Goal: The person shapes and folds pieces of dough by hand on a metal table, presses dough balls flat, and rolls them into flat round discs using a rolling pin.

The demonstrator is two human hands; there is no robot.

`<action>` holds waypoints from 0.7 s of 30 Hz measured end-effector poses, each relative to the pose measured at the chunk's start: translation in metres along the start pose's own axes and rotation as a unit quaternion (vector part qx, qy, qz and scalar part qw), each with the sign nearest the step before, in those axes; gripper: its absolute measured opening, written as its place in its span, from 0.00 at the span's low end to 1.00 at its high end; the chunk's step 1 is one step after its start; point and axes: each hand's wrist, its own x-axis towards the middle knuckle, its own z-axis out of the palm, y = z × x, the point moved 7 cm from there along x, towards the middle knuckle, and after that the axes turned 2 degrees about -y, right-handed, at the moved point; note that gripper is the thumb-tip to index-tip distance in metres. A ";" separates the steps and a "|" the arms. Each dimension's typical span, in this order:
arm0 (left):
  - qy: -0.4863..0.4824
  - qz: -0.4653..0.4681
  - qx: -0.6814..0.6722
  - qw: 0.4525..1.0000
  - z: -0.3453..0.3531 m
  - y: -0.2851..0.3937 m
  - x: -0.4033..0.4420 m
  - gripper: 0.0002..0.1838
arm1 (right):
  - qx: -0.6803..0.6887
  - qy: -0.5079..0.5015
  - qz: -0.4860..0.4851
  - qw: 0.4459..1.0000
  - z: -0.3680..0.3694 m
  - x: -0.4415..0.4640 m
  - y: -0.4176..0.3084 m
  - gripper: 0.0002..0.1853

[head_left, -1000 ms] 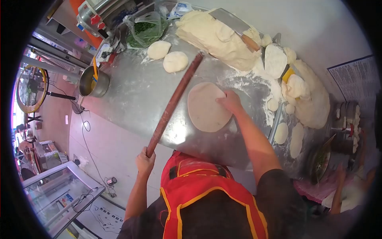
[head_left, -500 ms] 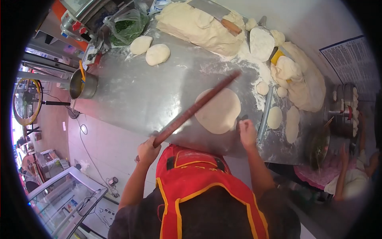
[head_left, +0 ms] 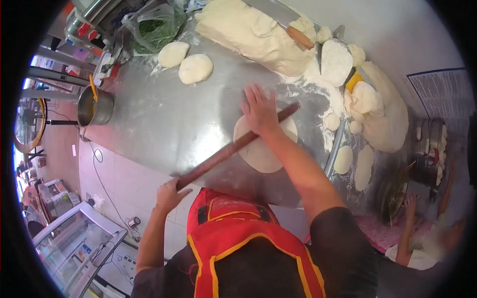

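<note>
A long brown rolling pin [head_left: 218,155] lies slantwise across a flat round of dough [head_left: 263,154] on the metal table [head_left: 154,114]. Around the pin's lower left end, beyond the table's near edge, is my left hand [head_left: 169,195], its thumb sticking out. My right hand [head_left: 260,110] is over the dough's upper left part, fingers spread and pointing away from me, its palm at the pin. Whether that palm presses on the pin is hidden. Part of the dough shows on both sides of the pin.
Two dough balls [head_left: 196,68] lie at the back left, near a bag of chopped greens [head_left: 158,25]. A large dough mass [head_left: 253,37] with a cleaver, more dough [head_left: 385,109] and a thin grey rod [head_left: 335,149] are right. A pot [head_left: 95,107] stands left. Another person's hand [head_left: 410,207] shows lower right.
My right hand first let go of the dough's edge, drew back, then moved forward over the dough and pin. The pin has swung down from a steep, raised position onto the dough.
</note>
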 end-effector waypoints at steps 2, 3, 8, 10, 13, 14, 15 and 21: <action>0.022 -0.016 -0.013 1.000 -0.022 0.002 -0.002 0.23 | 0.037 0.035 -0.020 0.999 0.003 0.025 -0.010 0.27; 0.001 -0.030 -0.012 0.999 -0.022 0.005 -0.005 0.23 | 0.048 0.016 -0.035 0.998 0.004 0.013 -0.014 0.27; -0.078 -0.042 0.002 0.996 -0.003 0.019 -0.031 0.21 | 0.042 -0.076 -0.026 0.996 -0.011 -0.101 -0.013 0.30; -0.049 -0.045 0.002 0.998 -0.018 0.016 -0.026 0.21 | 0.015 -0.102 -0.019 0.995 -0.005 -0.068 -0.023 0.29; 0.086 -0.008 0.005 0.996 -0.030 -0.023 -0.009 0.21 | -0.006 -0.084 -0.023 0.996 0.022 0.030 -0.041 0.29; 0.079 -0.010 -0.005 0.997 -0.034 -0.032 -0.003 0.21 | -0.003 -0.055 -0.040 0.998 0.024 0.041 -0.044 0.30; 0.070 -0.011 -0.015 0.997 -0.041 -0.030 0.003 0.21 | -0.001 -0.025 -0.054 0.998 0.024 0.048 -0.048 0.31; -0.098 -0.008 0.050 0.994 0.010 0.010 -0.022 0.20 | 0.043 -0.082 0.005 0.996 -0.026 -0.101 -0.011 0.31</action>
